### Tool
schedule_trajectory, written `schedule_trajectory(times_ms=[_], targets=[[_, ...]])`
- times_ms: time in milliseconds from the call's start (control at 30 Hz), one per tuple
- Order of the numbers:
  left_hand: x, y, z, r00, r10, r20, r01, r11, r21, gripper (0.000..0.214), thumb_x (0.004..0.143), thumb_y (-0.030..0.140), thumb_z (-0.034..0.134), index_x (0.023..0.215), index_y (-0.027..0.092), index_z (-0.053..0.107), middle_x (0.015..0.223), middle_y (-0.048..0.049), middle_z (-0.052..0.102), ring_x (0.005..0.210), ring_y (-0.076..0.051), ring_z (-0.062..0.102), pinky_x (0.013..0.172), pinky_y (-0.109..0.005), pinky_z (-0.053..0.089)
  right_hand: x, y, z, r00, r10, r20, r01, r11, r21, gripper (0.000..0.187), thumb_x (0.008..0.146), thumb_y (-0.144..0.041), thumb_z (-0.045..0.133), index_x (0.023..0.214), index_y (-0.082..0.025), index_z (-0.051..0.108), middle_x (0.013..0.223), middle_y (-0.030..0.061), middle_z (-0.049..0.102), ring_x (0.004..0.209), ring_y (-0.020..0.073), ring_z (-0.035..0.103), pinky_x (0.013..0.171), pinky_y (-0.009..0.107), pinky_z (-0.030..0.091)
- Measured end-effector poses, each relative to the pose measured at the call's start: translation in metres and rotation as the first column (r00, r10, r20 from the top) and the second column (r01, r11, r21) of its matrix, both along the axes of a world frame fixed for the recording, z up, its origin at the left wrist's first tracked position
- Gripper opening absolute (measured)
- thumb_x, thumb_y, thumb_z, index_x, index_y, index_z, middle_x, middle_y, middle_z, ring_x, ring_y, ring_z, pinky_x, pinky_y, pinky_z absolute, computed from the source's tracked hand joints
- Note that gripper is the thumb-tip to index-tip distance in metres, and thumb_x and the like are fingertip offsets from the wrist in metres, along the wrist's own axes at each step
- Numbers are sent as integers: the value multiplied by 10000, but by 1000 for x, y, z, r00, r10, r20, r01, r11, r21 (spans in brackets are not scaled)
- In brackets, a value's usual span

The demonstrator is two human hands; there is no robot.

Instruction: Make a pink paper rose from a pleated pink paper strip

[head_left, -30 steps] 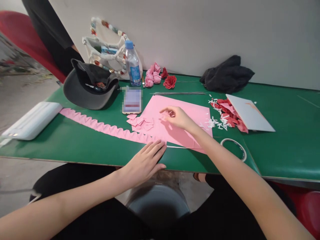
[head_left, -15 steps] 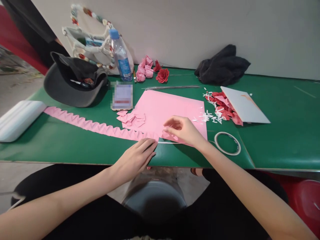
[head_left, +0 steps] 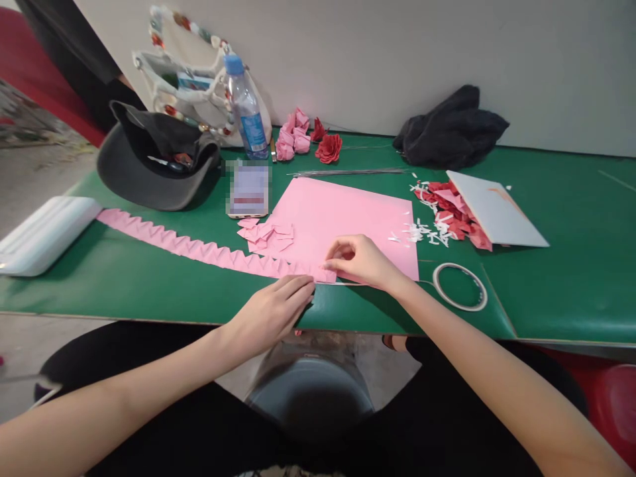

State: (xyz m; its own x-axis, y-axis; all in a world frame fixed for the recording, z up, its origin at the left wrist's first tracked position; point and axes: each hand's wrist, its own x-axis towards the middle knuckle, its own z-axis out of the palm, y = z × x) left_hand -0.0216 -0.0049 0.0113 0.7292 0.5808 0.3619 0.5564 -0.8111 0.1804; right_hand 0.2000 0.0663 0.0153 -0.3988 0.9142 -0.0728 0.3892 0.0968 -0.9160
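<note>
A long pink folded paper strip (head_left: 199, 247) runs across the green table (head_left: 124, 285) from the left to the middle. My left hand (head_left: 272, 311) lies flat at the table's front edge, fingers together, tips touching the strip's near end. My right hand (head_left: 362, 260) pinches a small pink piece against the strip's end, on the front edge of a large pink sheet (head_left: 342, 222). A heap of small folded pink pieces (head_left: 265, 235) lies just beyond my hands.
A tape roll (head_left: 460, 286) lies right of my right hand. Red scraps (head_left: 450, 215) and a white card (head_left: 494, 211) lie further right. At the back are a phone (head_left: 248, 189), cap (head_left: 154, 165), bottle (head_left: 246, 109), bag (head_left: 193, 86), paper roses (head_left: 308, 139), wires (head_left: 348, 172) and dark cloth (head_left: 450, 129). A white case (head_left: 44, 233) lies at the left.
My right hand has come back from the middle of the pink sheet to its front edge, now pinching a piece at the strip's end. My left hand stayed at the table edge.
</note>
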Motion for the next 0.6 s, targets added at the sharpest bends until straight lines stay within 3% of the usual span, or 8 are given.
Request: schedule_trajectory(times_ms=[600], targets=[[-1,1,-4,1000,-5,-22,5,1000,-12,283,996,152,468,1244,70,577,1191,-157,663,1074,-254,639,889,-381,590,1,3,6,999,-34,-9,33,998,-52,122,713,-238,771,742,-156,684,720,57,736,685,169,684,648,279,498]])
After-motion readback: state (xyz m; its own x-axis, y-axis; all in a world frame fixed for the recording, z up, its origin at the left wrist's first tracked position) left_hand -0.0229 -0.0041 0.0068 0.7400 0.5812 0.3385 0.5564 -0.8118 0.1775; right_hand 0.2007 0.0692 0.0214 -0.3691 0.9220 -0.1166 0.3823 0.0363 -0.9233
